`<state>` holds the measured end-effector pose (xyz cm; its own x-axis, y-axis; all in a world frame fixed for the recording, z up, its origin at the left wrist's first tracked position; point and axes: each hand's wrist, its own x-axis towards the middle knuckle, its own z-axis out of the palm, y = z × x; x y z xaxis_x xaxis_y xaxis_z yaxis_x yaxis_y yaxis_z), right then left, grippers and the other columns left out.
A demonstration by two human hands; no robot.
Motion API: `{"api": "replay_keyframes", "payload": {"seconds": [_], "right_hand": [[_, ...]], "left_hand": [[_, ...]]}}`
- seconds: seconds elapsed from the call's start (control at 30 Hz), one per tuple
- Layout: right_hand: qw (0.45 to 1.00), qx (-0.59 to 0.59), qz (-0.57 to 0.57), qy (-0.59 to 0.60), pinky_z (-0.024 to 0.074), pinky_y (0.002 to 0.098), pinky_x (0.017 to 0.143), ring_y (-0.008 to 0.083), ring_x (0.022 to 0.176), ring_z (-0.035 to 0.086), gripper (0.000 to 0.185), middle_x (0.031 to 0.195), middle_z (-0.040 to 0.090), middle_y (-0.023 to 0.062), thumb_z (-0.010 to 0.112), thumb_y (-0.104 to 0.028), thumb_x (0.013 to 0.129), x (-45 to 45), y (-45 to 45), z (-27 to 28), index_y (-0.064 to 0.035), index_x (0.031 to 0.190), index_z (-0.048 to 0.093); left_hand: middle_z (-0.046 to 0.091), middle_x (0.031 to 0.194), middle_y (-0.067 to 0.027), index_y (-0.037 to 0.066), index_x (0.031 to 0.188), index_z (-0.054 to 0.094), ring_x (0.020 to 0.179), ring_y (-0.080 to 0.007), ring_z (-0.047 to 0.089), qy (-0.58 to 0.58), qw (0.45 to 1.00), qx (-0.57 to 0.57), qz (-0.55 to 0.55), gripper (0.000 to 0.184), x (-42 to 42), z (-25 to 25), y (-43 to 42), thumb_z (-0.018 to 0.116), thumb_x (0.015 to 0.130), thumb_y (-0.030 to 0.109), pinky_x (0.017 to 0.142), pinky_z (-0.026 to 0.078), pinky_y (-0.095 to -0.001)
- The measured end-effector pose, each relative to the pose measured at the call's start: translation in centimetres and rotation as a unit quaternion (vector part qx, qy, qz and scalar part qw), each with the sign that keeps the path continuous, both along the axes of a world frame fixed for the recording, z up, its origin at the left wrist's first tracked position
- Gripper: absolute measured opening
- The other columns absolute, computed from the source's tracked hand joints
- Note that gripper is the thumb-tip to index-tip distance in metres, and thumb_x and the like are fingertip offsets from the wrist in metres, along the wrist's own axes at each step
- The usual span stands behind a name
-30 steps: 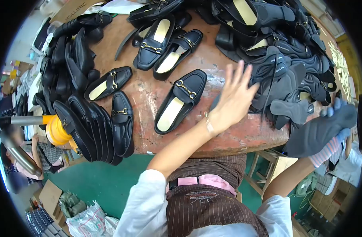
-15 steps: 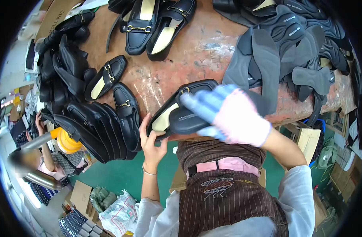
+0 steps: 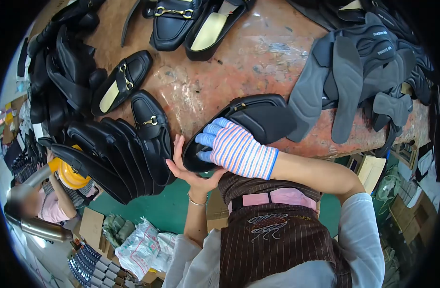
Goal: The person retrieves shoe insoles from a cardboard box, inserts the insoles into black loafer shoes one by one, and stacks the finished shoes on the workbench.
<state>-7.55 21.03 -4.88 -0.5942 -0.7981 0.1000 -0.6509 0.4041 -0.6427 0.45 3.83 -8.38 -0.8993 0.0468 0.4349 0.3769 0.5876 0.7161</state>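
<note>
Left hand (image 3: 196,176) holding black leather loafer (image 3: 193,152) by heel; striped-gloved right hand (image 3: 236,148) over opening, grip hidden. Black leather loafer row (image 3: 119,153) close left; grey contoured insoles (image 3: 347,91) rightward, white lettering (image 3: 385,50) illegible.

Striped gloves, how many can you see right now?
1: the striped glove on the right hand, at the black shoe. The left hand is bare. Others could be hidden from view.

Your right hand (image 3: 239,150) hides part of shoe (image 3: 264,100); 11–12 o'clock, two shoes (image 3: 171,29) cut by top edge; 8 o'clock, person's head (image 3: 30,200) blurred.
</note>
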Motion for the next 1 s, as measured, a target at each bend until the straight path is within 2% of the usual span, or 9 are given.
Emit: {"api": "replay_keyframes", "payload": {"seconds": [0.17, 0.3, 0.4, 0.53, 0.67, 0.83, 0.9, 0.93, 1.0], "right_hand": [[0.999, 0.013, -0.027, -0.028, 0.0431, 0.0409, 0.104, 0.0335, 0.112, 0.058, 0.038, 0.118, 0.063, 0.0134, 0.059, -0.024, 0.085, 0.7, -0.6, -1.9, -0.0066, 0.118, 0.065], [0.984, -0.174, 0.041, -0.01, 0.0431, 0.0402, 0.105, 0.0333, 0.116, 0.057, 0.038, 0.12, 0.063, 0.015, 0.06, -0.022, 0.086, -0.2, -0.4, -2.7, -0.004, 0.119, 0.063], [0.975, -0.145, 0.165, -0.019, 0.0435, 0.0356, 0.106, 0.0307, 0.12, 0.057, 0.038, 0.122, 0.062, 0.0154, 0.06, -0.021, 0.087, -1.6, -0.7, -2.5, -0.0052, 0.121, 0.063], [0.997, 0.001, 0.058, -0.044, 0.0386, 0.0406, 0.111, 0.0292, 0.122, 0.057, 0.039, 0.125, 0.062, 0.0136, 0.06, -0.022, 0.086, 0.5, -1.2, -1.2, -0.0073, 0.123, 0.063], [0.99, 0.119, -0.002, 0.075, 0.0293, 0.0487, 0.117, 0.0325, 0.127, 0.054, 0.032, 0.128, 0.062, 0.0133, 0.06, -0.021, 0.086, 1.6, 2.0, 0.2, -0.0095, 0.114, 0.068], [0.983, 0.153, 0.012, 0.1, 0.023, 0.0517, 0.118, 0.0319, 0.126, 0.055, 0.034, 0.127, 0.063, 0.0135, 0.065, -0.025, 0.083, -0.5, 2.9, 3.2, -0.0124, 0.115, 0.068], [0.876, 0.084, -0.417, 0.228, 0.0317, 0.0496, 0.114, 0.0353, 0.124, 0.055, 0.036, 0.132, 0.059, 0.0146, 0.071, -0.02, 0.078, -1.5, 3.4, 4.4, -0.0125, 0.113, 0.069], [0.876, 0.084, -0.417, 0.226, 0.0317, 0.0496, 0.114, 0.0353, 0.124, 0.055, 0.036, 0.132, 0.059, 0.0146, 0.071, -0.02, 0.078, -1.9, 3.9, 4.8, -0.0125, 0.113, 0.069], [0.906, -0.072, -0.418, 0.011, 0.0379, 0.0484, 0.11, 0.0388, 0.123, 0.055, 0.042, 0.136, 0.054, 0.0166, 0.073, -0.015, 0.075, -2.6, 5.2, 5.4, -0.0132, 0.116, 0.067]], "left_hand": [[0.036, 0.147, -0.0292, 0.009, 0.155, -0.009, 0.134, -0.044, 0.04, -0.005, 1.0, 0.022, -0.007, 0.138, -0.1, -0.5, -0.3, 0.09, 0.066, 0.046, 0.115, 0.024, -0.0594], [0.035, 0.148, -0.0296, 0.005, 0.156, -0.002, 0.135, -0.0434, 0.04, -0.007, 0.998, 0.038, -0.049, 0.122, -0.6, 0.1, -0.8, 0.08, 0.074, 0.045, 0.115, 0.028, -0.0522], [0.041, 0.144, -0.0297, -0.001, 0.144, 0.035, 0.133, -0.0426, 0.042, -0.109, 0.989, 0.096, -0.036, 0.088, -0.7, 1.3, -1.0, 0.075, 0.08, 0.044, 0.113, 0.029, -0.0525], [0.043, 0.142, -0.0313, -0.005, 0.121, 0.05, 0.13, -0.0417, 0.045, -0.108, 0.991, 0.074, -0.025, 0.051, -0.5, 0.6, -1.2, 0.064, 0.088, 0.031, 0.111, 0.032, -0.0481], [0.046, 0.137, -0.0316, -0.004, 0.113, 0.048, 0.124, -0.0426, 0.049, -0.075, 0.993, 0.09, -0.013, 0.035, -0.3, 0.5, -0.7, 0.058, 0.088, 0.017, 0.109, 0.035, -0.0481], [0.051, 0.132, -0.0303, -0.006, 0.123, 0.047, 0.12, -0.0442, 0.052, -0.143, 0.984, 0.069, 0.082, 0.044, 1.1, 3.2, 4.2, 0.058, 0.083, 0.01, 0.106, 0.037, -0.0492], [0.054, 0.125, -0.0296, -0.006, 0.133, 0.043, 0.115, -0.0421, 0.055, -0.125, 0.986, -0.03, 0.103, 0.055, 2.5, 4.9, 8.1, 0.056, 0.081, 0.002, 0.103, 0.04, -0.0483], [0.054, 0.125, -0.0296, -0.006, 0.133, 0.043, 0.115, -0.0421, 0.055, -0.127, 0.986, -0.031, 0.103, 0.055, 2.5, 5.1, 8.3, 0.056, 0.081, 0.002, 0.103, 0.04, -0.0483], [0.054, 0.124, -0.0285, -0.003, 0.14, 0.038, 0.109, -0.038, 0.059, -0.213, 0.974, 0.044, 0.065, 0.061, 0.9, 4.9, 8.8, 0.057, 0.082, 0.0, 0.096, 0.046, -0.0448]]}}
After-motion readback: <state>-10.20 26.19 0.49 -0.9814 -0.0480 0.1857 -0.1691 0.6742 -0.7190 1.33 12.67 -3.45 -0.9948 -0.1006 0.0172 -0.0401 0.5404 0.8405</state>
